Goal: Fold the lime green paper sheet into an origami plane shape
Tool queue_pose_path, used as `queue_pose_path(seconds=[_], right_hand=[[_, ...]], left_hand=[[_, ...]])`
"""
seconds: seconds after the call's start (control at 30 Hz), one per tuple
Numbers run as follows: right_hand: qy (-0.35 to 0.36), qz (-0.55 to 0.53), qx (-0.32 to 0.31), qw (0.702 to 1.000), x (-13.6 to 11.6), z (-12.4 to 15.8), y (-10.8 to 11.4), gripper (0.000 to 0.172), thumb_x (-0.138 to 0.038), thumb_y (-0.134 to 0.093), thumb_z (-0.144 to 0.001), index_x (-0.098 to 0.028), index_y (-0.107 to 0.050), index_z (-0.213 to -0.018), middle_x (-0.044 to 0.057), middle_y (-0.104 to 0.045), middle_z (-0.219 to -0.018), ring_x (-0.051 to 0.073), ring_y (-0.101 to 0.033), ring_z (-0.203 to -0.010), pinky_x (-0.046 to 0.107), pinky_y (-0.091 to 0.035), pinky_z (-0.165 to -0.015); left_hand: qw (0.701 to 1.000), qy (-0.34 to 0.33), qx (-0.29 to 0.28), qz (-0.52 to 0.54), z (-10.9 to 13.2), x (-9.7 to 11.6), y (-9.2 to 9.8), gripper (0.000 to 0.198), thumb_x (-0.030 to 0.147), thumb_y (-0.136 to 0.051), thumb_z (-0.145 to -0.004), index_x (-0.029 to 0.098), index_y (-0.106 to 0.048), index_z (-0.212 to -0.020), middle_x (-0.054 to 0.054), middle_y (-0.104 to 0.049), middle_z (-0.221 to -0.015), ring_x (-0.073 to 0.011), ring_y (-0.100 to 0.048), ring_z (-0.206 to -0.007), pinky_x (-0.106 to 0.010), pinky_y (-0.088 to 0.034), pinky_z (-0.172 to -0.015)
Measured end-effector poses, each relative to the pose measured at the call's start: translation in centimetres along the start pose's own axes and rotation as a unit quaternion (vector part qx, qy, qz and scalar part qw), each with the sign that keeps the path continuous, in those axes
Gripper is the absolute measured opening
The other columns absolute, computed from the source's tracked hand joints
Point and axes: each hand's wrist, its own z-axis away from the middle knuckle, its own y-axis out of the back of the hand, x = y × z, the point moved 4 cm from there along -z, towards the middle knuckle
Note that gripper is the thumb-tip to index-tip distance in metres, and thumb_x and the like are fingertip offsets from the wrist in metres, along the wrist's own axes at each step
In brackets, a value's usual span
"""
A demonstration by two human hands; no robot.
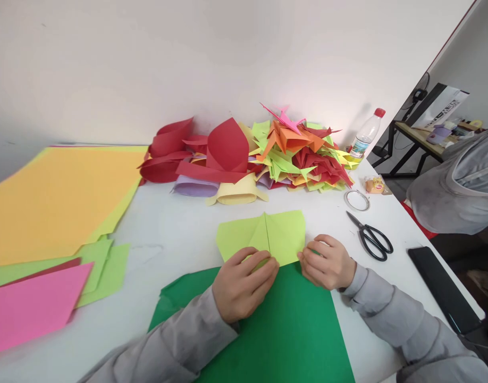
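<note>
A folded sheet of lime-green paper (286, 231) with a crease down its middle is held between both hands. My left hand (246, 284) has its fingers curled on the paper's lower edge near the crease. At the right lower corner, my right hand (327, 261) pinches the same paper. Beneath them lies a large sheet of dark green paper (284, 330) on the white table, its left edge partly under my left sleeve. Black-handled scissors (370, 235) rest just right of my right hand, near a roll of clear tape (357, 200).
Orange sheets (64, 202) and a pink sheet (36, 308) are stacked at left. Red paper shapes (228, 149) and a heap of folded paper stars (300, 154) line the wall. A bottle (363, 135), a wrapped snack (375, 185) and a black phone (443, 287) sit along the right side.
</note>
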Motion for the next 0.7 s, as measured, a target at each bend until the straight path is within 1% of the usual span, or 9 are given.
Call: queue_pose_path(seconds=[0.13,0.2,0.27,0.33,0.37,0.43,0.47,0.6,0.7], right_hand=[[0.006,0.004,0.005,1.0,0.8,0.3,0.4,0.027,-0.01,-0.061,-0.084,-0.017,-0.052,-0.06,0.0,-0.056,-0.065,0.014,-0.053,-0.07,0.032,-0.04,-0.063],[-0.01,0.016,0.02,1.0,1.7,0.6,1.0,0.026,-0.009,-0.061,-0.082,-0.017,-0.052,-0.06,0.0,-0.057,-0.064,0.014,-0.053,-0.068,0.031,-0.04,-0.061],[-0.038,0.024,0.044,0.998,2.4,0.6,1.6,0.018,-0.008,-0.062,-0.081,-0.017,-0.057,-0.066,0.002,-0.061,-0.066,0.014,-0.055,-0.069,0.031,-0.041,-0.06],[-0.036,0.006,0.047,0.998,2.3,0.4,1.8,0.004,-0.011,-0.062,-0.081,-0.014,-0.063,-0.079,0.005,-0.065,-0.074,0.016,-0.058,-0.076,0.032,-0.044,-0.063],[-0.026,-0.009,0.039,0.999,1.9,0.1,1.8,0.004,-0.014,-0.063,-0.082,-0.013,-0.064,-0.086,0.006,-0.067,-0.079,0.017,-0.059,-0.08,0.033,-0.046,-0.065],[-0.005,-0.03,0.01,0.999,1.0,-0.5,1.4,0.017,-0.024,-0.062,-0.086,-0.011,-0.065,-0.097,0.009,-0.069,-0.09,0.019,-0.06,-0.088,0.036,-0.048,-0.071],[0.01,-0.03,-0.001,1.0,0.5,-0.8,1.2,0.019,-0.024,-0.06,-0.088,-0.01,-0.065,-0.099,0.01,-0.069,-0.093,0.02,-0.061,-0.09,0.036,-0.048,-0.072],[0.023,-0.022,-0.011,0.999,-0.3,-1.1,1.0,0.017,-0.008,-0.051,-0.089,-0.008,-0.066,-0.097,0.011,-0.07,-0.094,0.02,-0.062,-0.091,0.037,-0.049,-0.075],[0.008,-0.019,0.002,1.0,0.1,-0.9,1.3,0.017,-0.006,-0.05,-0.089,-0.007,-0.066,-0.094,0.011,-0.071,-0.09,0.02,-0.063,-0.088,0.036,-0.05,-0.071]], left_hand=[[1.0,0.003,0.005,-0.008,0.1,-0.2,0.2,0.014,0.004,-0.051,-0.085,0.015,-0.06,-0.085,-0.004,-0.07,-0.076,-0.0192,-0.064,-0.075,-0.035,-0.048,-0.065],[1.0,0.004,0.017,-0.02,0.3,-0.4,0.4,0.013,0.003,-0.054,-0.083,0.014,-0.06,-0.085,-0.005,-0.07,-0.075,-0.0202,-0.064,-0.075,-0.035,-0.048,-0.064],[0.999,0.005,0.023,-0.028,0.5,-0.6,0.5,0.012,0.003,-0.055,-0.082,0.013,-0.061,-0.086,-0.006,-0.07,-0.074,-0.0211,-0.064,-0.075,-0.036,-0.048,-0.064],[1.0,0.003,0.02,-0.023,0.6,-0.7,0.5,0.011,0.003,-0.056,-0.082,0.012,-0.061,-0.085,-0.006,-0.07,-0.073,-0.0217,-0.064,-0.075,-0.036,-0.049,-0.064],[1.0,-0.001,0.017,-0.018,0.6,-0.6,0.4,0.011,0.003,-0.055,-0.082,0.011,-0.061,-0.085,-0.006,-0.07,-0.074,-0.0218,-0.064,-0.075,-0.036,-0.049,-0.064],[1.0,-0.009,0.013,-0.009,0.4,-0.3,0.3,0.012,0.003,-0.053,-0.083,0.011,-0.062,-0.085,-0.007,-0.07,-0.075,-0.0216,-0.065,-0.076,-0.036,-0.05,-0.065],[1.0,-0.013,0.012,-0.006,0.3,-0.2,0.3,0.013,0.003,-0.051,-0.085,0.011,-0.062,-0.086,-0.007,-0.071,-0.075,-0.0212,-0.065,-0.076,-0.036,-0.05,-0.065],[1.0,-0.013,0.004,0.011,0.3,-0.1,0.1,0.014,0.006,-0.05,-0.087,0.011,-0.062,-0.091,-0.007,-0.071,-0.08,-0.0208,-0.065,-0.079,-0.036,-0.051,-0.067],[1.0,0.007,0.002,-0.009,0.5,-0.7,0.0,0.014,0.006,-0.051,-0.087,0.012,-0.062,-0.095,-0.008,-0.072,-0.082,-0.0212,-0.065,-0.081,-0.036,-0.051,-0.067]])
